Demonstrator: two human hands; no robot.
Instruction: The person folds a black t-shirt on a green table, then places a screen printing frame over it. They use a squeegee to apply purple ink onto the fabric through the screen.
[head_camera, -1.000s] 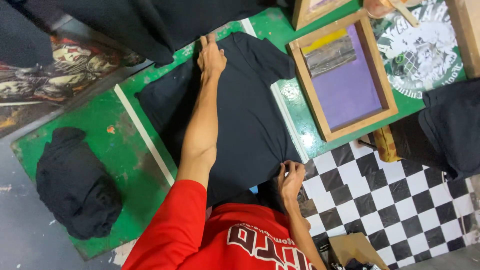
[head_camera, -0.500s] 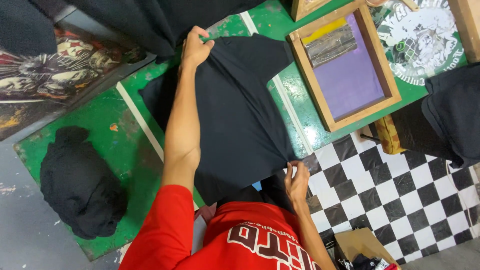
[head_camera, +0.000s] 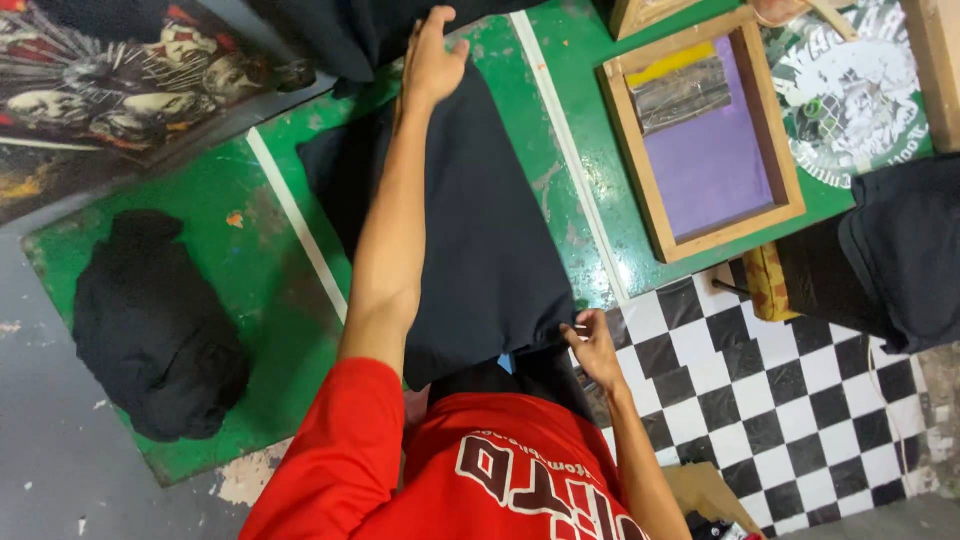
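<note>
Hands first: your left hand (head_camera: 432, 55) is stretched out toward twelve o'clock, fingers spread and flat on the far end of the black shirt (head_camera: 490, 230), palm down and gripping nothing. Your right hand (head_camera: 592, 345) sits close to your body at about five o'clock of the shirt, fingers pinched on its near hem. That shirt lies spread along the green table (head_camera: 290, 300), running from near your chest up toward your left hand, beside a white stripe (head_camera: 296, 225) painted on the green. At nine o'clock of the shirt, well apart from it, a bundle of black cloth (head_camera: 155, 325) lies on the table. At two o'clock sits a wooden printing frame (head_camera: 706, 130) with a purple screen. Checkered floor (head_camera: 780, 400) shows at four o'clock, below the table edge.
</note>
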